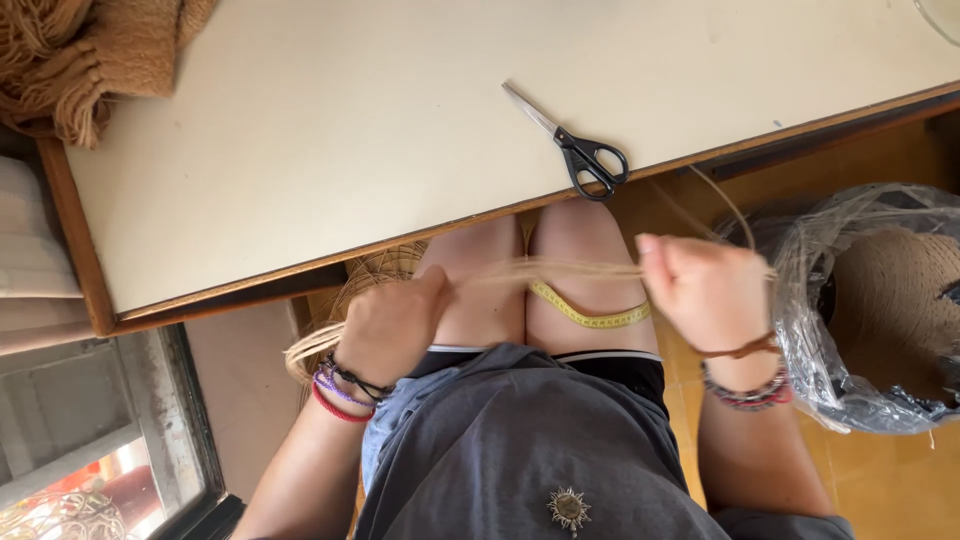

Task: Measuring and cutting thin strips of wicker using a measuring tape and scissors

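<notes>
Both hands grip a bundle of straw fibres [540, 270] taut above the knees. The left hand [390, 325] and right hand [705, 290] are closed on it; black-handled scissors [575, 145] lie on the table [330, 140].

Single head-worn view, looking steeply down from close above, lap and both hands filling the lower half, pale surface [350, 150] edge across the upper half

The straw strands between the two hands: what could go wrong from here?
1. The straw strands look thin and are pulled taut between the left hand and the right hand, so they might snap or slip.
2. The scissors lie at the table edge above the knees and could fall.
</notes>
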